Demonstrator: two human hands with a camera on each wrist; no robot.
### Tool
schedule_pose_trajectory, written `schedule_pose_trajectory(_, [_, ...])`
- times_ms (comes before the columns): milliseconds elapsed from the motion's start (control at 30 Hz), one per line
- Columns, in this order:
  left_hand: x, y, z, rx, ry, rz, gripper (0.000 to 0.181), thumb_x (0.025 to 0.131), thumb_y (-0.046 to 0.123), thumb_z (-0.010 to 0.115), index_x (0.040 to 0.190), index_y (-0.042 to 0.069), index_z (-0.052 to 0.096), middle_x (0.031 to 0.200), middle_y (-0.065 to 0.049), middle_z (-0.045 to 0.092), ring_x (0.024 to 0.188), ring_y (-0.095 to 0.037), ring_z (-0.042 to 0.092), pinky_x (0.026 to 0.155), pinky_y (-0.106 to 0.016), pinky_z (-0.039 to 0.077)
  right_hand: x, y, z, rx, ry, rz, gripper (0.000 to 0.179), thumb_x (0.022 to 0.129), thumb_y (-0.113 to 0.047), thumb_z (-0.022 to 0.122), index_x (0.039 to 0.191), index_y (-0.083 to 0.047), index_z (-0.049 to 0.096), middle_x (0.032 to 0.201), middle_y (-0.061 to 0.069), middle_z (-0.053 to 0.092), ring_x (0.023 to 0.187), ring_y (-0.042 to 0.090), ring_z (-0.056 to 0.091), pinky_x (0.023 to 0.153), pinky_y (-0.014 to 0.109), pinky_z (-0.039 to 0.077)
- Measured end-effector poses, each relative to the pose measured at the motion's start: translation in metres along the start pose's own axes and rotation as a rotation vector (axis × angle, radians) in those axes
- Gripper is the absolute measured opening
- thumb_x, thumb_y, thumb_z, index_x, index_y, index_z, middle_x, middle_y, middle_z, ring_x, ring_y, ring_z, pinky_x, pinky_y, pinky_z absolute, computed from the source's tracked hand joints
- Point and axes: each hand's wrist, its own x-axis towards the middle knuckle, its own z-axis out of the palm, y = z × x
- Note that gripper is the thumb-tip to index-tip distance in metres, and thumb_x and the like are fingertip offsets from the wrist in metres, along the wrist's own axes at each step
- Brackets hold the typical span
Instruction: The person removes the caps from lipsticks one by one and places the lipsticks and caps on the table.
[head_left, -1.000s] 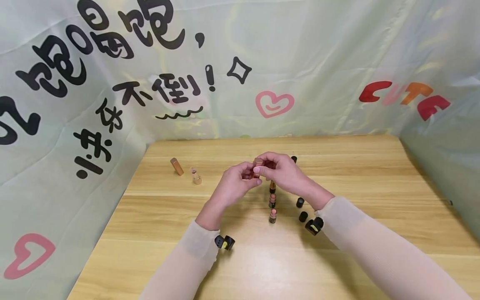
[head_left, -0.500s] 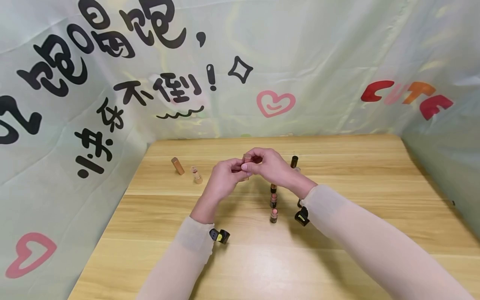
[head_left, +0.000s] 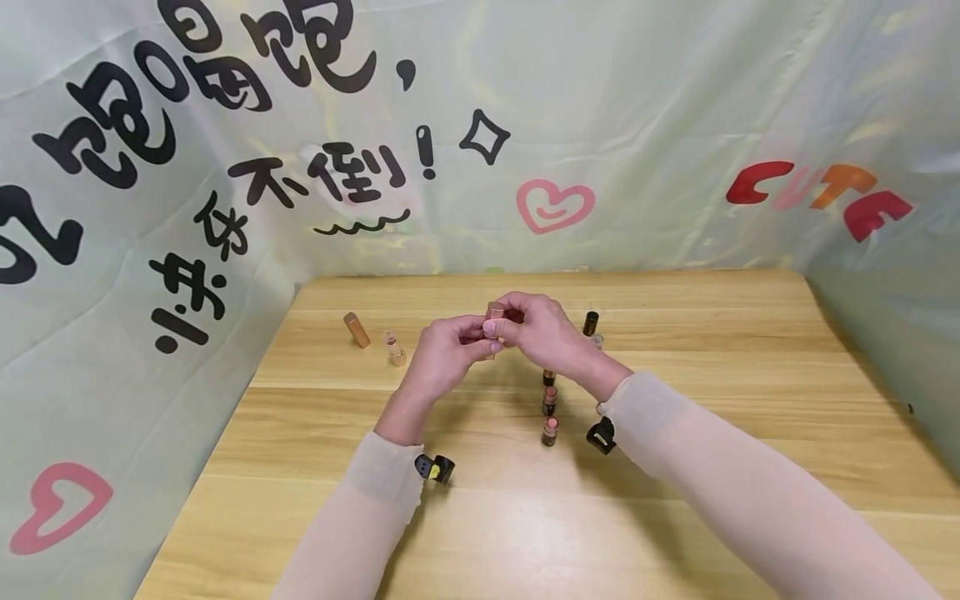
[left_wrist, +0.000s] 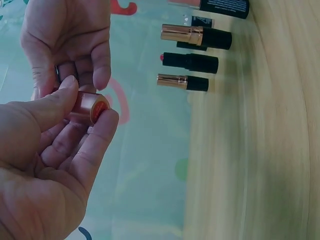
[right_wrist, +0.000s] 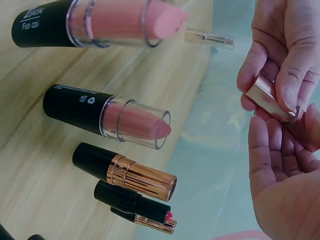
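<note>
In front of me, both hands hold a rose-gold lipstick tube (head_left: 495,310) upright, above the table. My left hand (head_left: 441,354) grips its lower part; in the left wrist view the reddish-orange base (left_wrist: 100,108) shows between thumb and fingers. Around the upper part, thumb and fingers of my right hand (head_left: 551,335) close. A seam shows along the tube (right_wrist: 270,100) in the right wrist view. Just right of the hands, a row of standing lipsticks runs towards me, among them a pink one (head_left: 551,431) and a darker pink one (head_left: 550,400). My right hand partly hides this row.
A copper-coloured cap (head_left: 357,330) and a clear-topped gold lipstick (head_left: 395,349) stand at the back left. Behind the right hand is a black lipstick (head_left: 591,322). Printed cloth (head_left: 637,100) encloses the wooden table (head_left: 750,400) at the back and sides.
Both hands have shifted left and slightly back with the lipstick tube, then stayed nearly still. My right forearm now covers the black caps seen earlier; the black lipstick behind has come into view.
</note>
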Motion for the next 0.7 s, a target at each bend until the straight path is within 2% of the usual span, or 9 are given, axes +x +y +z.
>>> schedule_pose_trajectory(167, [0.000, 0.001, -0.001, 0.025, -0.001, 0.004, 0.034, 0.094, 0.021, 0.083, 0.126, 0.013, 0.077, 0.108, -0.002, 0.081, 0.100, -0.018, 0.077, 0.084, -0.034, 0.063, 0.001, -0.002, 0.000, 0.072, -0.011, 0.019, 0.018, 0.104, -0.023, 0.070, 0.115, -0.009, 0.068, 0.109, 0.009, 0.071, 0.101, 0.022, 0.070, 0.082, 0.036, 0.064])
schedule_pose_trajectory(333, [0.002, 0.000, -0.001, 0.096, 0.008, -0.028, 0.031, 0.094, 0.022, 0.082, 0.123, 0.011, 0.076, 0.106, -0.002, 0.080, 0.097, -0.017, 0.076, 0.083, -0.036, 0.063, 0.004, -0.002, -0.005, 0.069, 0.072, -0.036, 0.016, 0.103, -0.026, 0.071, 0.110, -0.012, 0.069, 0.112, 0.007, 0.069, 0.104, 0.022, 0.066, 0.085, 0.040, 0.061])
schedule_pose_trajectory(467, [0.005, -0.003, -0.002, 0.121, 0.091, -0.080, 0.030, 0.095, 0.024, 0.081, 0.122, 0.012, 0.076, 0.109, -0.002, 0.080, 0.101, -0.018, 0.076, 0.086, -0.039, 0.062, 0.009, -0.001, -0.010, 0.049, 0.101, -0.062, 0.013, 0.102, -0.025, 0.073, 0.105, -0.013, 0.069, 0.111, 0.004, 0.067, 0.098, 0.023, 0.059, 0.082, 0.039, 0.050])
schedule_pose_trajectory(567, [0.009, -0.005, -0.003, 0.132, 0.156, -0.099, 0.030, 0.096, 0.027, 0.080, 0.122, 0.013, 0.076, 0.114, -0.002, 0.079, 0.109, -0.020, 0.074, 0.092, -0.042, 0.060, 0.013, 0.002, -0.013, 0.024, 0.086, -0.032, 0.012, 0.101, -0.023, 0.072, 0.102, -0.014, 0.066, 0.106, 0.003, 0.066, 0.091, 0.023, 0.055, 0.079, 0.038, 0.045])
schedule_pose_trajectory(700, [0.014, -0.008, -0.004, 0.153, 0.195, -0.094, 0.028, 0.097, 0.029, 0.080, 0.121, 0.015, 0.077, 0.118, -0.004, 0.072, 0.114, -0.024, 0.068, 0.095, -0.044, 0.057, 0.017, 0.007, -0.014, -0.062, 0.077, 0.006, 0.014, 0.100, -0.023, 0.071, 0.099, -0.013, 0.062, 0.098, 0.004, 0.065, 0.083, 0.021, 0.053, 0.078, 0.037, 0.043])
